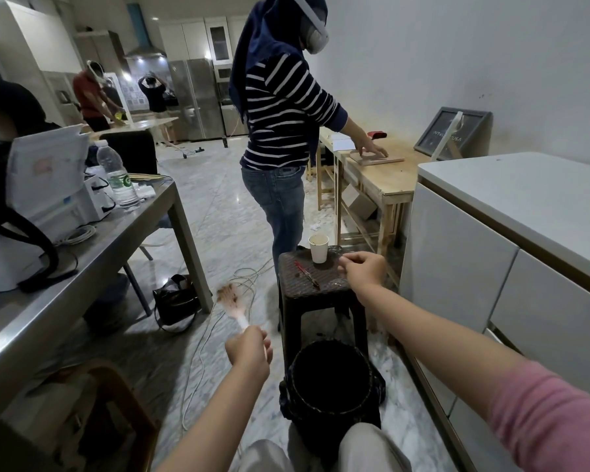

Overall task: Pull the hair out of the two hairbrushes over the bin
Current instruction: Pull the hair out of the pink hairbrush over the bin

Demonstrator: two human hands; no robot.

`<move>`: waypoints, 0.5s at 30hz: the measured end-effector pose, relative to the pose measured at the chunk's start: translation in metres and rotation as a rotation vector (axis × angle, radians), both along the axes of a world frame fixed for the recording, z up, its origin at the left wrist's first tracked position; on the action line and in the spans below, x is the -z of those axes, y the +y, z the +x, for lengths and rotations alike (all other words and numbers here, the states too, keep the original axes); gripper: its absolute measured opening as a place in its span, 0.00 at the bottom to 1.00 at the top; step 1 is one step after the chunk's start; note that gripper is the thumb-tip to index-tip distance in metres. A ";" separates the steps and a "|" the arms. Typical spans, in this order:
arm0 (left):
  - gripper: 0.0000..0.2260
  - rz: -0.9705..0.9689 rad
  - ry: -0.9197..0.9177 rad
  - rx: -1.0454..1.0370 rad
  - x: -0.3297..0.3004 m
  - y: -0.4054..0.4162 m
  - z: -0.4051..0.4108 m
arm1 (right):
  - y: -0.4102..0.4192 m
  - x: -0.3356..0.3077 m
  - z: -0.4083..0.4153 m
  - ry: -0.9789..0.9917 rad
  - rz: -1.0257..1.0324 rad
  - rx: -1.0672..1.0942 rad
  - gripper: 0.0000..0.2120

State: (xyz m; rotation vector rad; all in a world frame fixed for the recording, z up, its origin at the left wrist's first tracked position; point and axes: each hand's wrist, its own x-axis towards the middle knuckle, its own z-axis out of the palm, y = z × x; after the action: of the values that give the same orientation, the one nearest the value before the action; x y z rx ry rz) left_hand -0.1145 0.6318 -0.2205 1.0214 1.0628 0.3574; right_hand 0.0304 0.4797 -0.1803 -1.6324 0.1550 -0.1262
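**Pink brush in one hand, stool under the other**

Pink-handled hairbrush (234, 303) is in our left hand (249, 354), fingers closed round the end of the handle, and the head sticks out up and to the left, over the floor and the loose white cables (215, 321). It's blurry, but we can make out a brownish clump of hair in the bristles. So that brush is off to the left of the bin (331, 379), not above it.

Our right hand (363, 269) is stretched forward over the right edge of the dark stool (307, 284), fingers curled in. Can't tell if it's actually pinching anything, it's too small to make out. On the stool top there's a white paper cup (319, 248) at the back and a thin red thing (305, 274) lying diagonally in the middle, which might be the second brush or a comb; honestly we can't say.

The black bin sits on the floor right in front of our knees, just this side of the stool, between our two arms. To the left is a grey desk (92, 247) with a water bottle (118, 175) on it. A person in a striped top (280, 107) is standing past the stool at a wooden bench (378, 172).
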 end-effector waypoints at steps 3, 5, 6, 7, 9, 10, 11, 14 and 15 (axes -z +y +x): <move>0.08 -0.042 -0.004 -0.112 0.001 0.006 0.000 | -0.010 -0.001 0.003 0.044 0.038 0.087 0.02; 0.09 -0.041 -0.004 -0.161 0.003 0.010 0.001 | -0.017 -0.001 0.004 0.070 0.040 0.156 0.03; 0.09 -0.033 -0.006 -0.177 0.004 0.011 0.001 | -0.019 -0.001 0.005 0.076 0.043 0.187 0.03; 0.09 -0.024 -0.010 -0.184 0.003 0.011 0.001 | -0.022 -0.001 0.006 0.088 0.045 0.210 0.03; 0.07 0.001 -0.017 -0.167 0.002 0.011 0.000 | -0.026 0.001 0.008 0.113 0.041 0.225 0.04; 0.07 0.009 -0.021 -0.143 0.003 0.010 0.001 | -0.026 0.001 0.009 0.128 0.030 0.217 0.05; 0.06 0.018 -0.023 -0.111 0.003 0.009 0.001 | -0.026 0.002 0.010 0.141 0.014 0.205 0.06; 0.03 0.051 -0.020 0.018 0.003 0.006 0.003 | -0.022 0.005 0.010 0.176 -0.031 0.147 0.09; 0.02 0.057 -0.028 0.061 0.001 0.004 0.002 | -0.020 0.005 0.008 0.198 -0.070 0.123 0.09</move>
State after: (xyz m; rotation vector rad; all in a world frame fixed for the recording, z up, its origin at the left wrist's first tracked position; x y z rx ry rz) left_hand -0.1122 0.6353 -0.2216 1.0945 0.9988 0.3527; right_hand 0.0389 0.4593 -0.1853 -1.7039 0.4072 -0.0638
